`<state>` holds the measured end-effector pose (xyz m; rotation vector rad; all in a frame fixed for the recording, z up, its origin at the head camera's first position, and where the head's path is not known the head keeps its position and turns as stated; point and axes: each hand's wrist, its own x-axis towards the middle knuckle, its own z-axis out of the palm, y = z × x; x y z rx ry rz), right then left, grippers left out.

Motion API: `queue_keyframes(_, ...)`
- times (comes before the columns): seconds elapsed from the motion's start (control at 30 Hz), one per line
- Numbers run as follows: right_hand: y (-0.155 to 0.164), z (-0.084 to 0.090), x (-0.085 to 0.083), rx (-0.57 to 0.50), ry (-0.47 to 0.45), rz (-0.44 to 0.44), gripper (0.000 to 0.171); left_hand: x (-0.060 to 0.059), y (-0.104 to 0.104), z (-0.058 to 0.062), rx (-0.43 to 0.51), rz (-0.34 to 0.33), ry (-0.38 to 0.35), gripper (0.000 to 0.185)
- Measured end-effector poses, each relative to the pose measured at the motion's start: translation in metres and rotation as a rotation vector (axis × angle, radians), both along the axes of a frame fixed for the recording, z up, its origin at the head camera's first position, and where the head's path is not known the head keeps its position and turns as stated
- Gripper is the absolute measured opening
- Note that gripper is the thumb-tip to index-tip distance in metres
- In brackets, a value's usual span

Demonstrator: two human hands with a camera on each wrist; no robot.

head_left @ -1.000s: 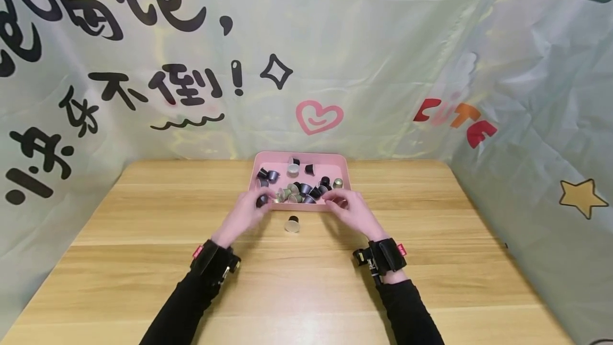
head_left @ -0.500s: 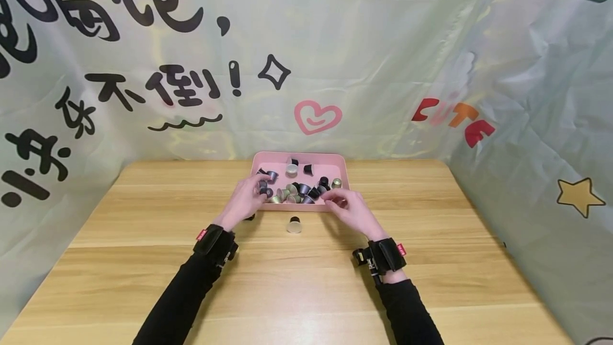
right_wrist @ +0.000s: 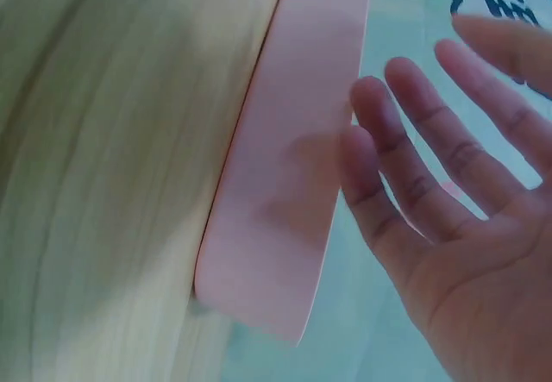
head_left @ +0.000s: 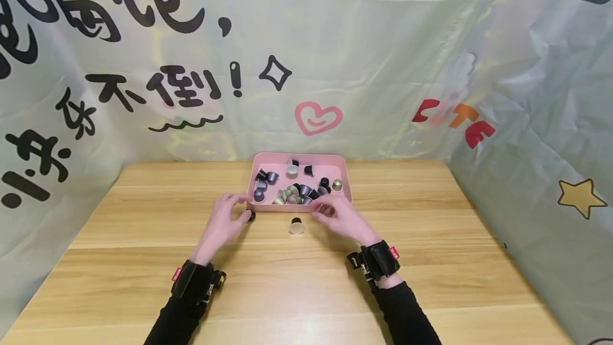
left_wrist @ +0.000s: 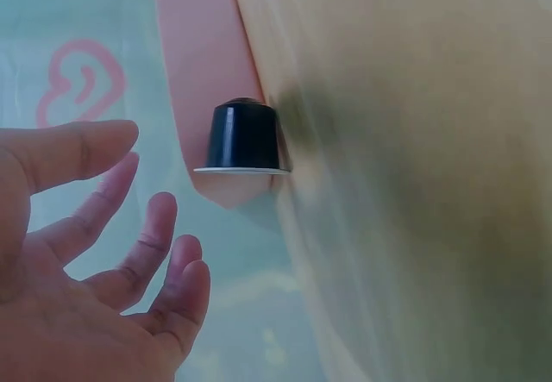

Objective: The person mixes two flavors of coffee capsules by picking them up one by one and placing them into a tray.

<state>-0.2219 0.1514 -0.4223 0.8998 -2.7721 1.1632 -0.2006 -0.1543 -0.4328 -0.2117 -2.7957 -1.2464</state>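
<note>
A black coffee capsule (left_wrist: 244, 136) with a pale rim lies on the table just outside the pink tray's front left corner. Beside it is my left hand (head_left: 224, 222), its fingers spread and loosely bent around nothing in the left wrist view. My right hand (head_left: 342, 218) hovers by the tray's front wall near the right corner; its fingers (right_wrist: 414, 158) are relaxed and hold nothing. Inside the pink tray (head_left: 300, 208) are several capsules, black, blue-grey and pale green, many heaped toward the front. Another capsule (head_left: 297, 227), black with a pale lid, lies on the table between my hands.
The wooden table (head_left: 306, 292) reaches back to a pale printed cloth (head_left: 373, 57) hanging behind the tray and along both sides. At the tray's back, a capsule with a whitish lid (head_left: 292, 172) and a black capsule (head_left: 308, 170) lie apart from the heap.
My left hand has let go of the black capsule, reached over the tray's left side, then drawn back toward the capsule on the table. The right hand has shifted slightly left and nearer.
</note>
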Motion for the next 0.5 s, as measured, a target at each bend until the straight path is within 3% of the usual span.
queue_keyframes(0.2, -0.012, -0.004, 0.006, 0.129, 0.024, 0.075, 0.031, 0.002, -0.003, -0.004, -0.001, -0.005, -0.017, 0.040)
queue_keyframes(0.5, -0.025, -0.007, 0.012, 0.228, 0.082, 0.088, 0.035, 0.002, -0.005, -0.004, -0.008, -0.018, -0.053, 0.042)
